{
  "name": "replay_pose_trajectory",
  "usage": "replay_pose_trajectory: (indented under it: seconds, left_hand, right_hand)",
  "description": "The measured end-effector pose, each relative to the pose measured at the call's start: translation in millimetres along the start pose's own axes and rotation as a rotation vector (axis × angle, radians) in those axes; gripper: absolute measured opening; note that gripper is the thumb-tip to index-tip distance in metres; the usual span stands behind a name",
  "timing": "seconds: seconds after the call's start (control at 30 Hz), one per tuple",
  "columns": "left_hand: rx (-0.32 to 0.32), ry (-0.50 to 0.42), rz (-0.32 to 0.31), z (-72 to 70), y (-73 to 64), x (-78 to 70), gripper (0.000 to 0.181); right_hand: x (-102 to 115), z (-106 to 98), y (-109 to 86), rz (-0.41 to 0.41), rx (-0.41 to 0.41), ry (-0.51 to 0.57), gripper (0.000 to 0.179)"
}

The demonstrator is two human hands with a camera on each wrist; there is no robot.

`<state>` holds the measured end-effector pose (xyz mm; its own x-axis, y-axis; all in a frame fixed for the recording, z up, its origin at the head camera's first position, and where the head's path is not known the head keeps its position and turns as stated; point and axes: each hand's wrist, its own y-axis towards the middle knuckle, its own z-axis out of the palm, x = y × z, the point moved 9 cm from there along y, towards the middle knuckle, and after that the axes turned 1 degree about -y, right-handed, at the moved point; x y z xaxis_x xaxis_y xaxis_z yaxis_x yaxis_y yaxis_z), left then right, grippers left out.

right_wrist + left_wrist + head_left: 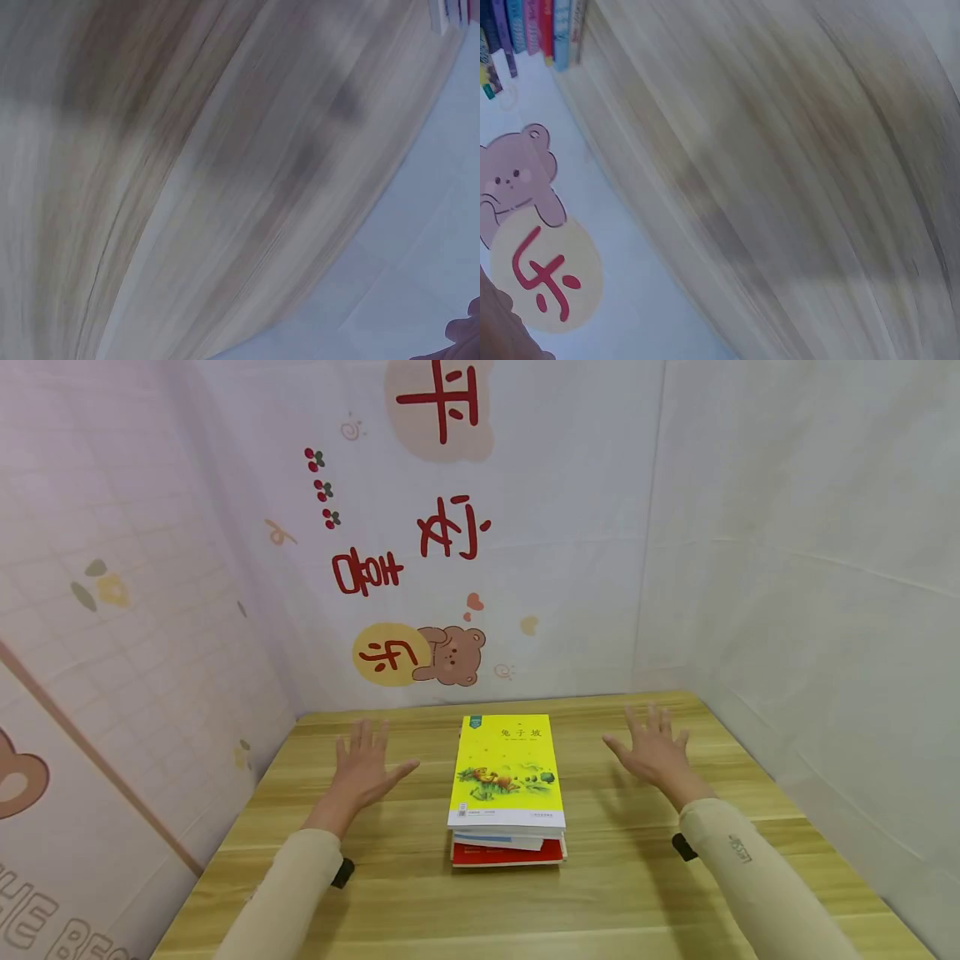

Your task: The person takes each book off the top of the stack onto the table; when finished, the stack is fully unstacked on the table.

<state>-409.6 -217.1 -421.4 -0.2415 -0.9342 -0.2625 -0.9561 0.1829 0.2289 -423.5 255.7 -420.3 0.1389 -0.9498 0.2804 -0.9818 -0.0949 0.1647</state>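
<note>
A stack of several books stands in the middle of the wooden table, topped by a yellow book [504, 777] with a white lower band and a drawing. Under it a red book [506, 853] and some pale page edges show. To the left of the stack, my left hand [362, 770] is spread with straight fingers and holds nothing. On the other side my right hand [654, 750] is likewise spread, its thumb toward the books. Book spines [544, 30] appear at the upper left of the left wrist view.
The wooden table [390, 906] meets a white printed cloth wall [570, 568] at the back, with a bear drawing [453, 656] and red characters. Cloth walls also stand on the left and right. A dark strap [342, 872] sits at the left wrist, another [684, 847] at the right.
</note>
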Motion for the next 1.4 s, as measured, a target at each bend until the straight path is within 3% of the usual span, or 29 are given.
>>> replay_pose_trajectory:
  seconds: [0.13,0.5,0.77,1.03,1.4]
  left_hand:
    - [-0.002,-0.034,0.008,-1.4,1.6,-9.0,0.107]
    - [0.020,-0.160,-0.049,-0.4,2.5,-32.1,0.102]
    - [0.070,-0.393,-0.119,8.6,0.9,-38.9,0.104]
    - [0.107,-0.608,-0.162,12.4,-1.3,-48.0,0.106]
    - [0.141,-0.860,-0.237,24.3,-6.5,-55.3,0.104]
  right_hand:
    - [8,-5,1.1,-0.010,-0.017,0.048,0.086]
    - [31,-7,-2.7,-0.008,-0.025,0.164,0.083]
    - [46,-2,-3.3,-0.034,-0.051,0.281,0.079]
    - [61,6,-8.0,-0.034,-0.026,0.454,0.077]
    - [73,15,-15.6,0.052,0.033,0.593,0.074]
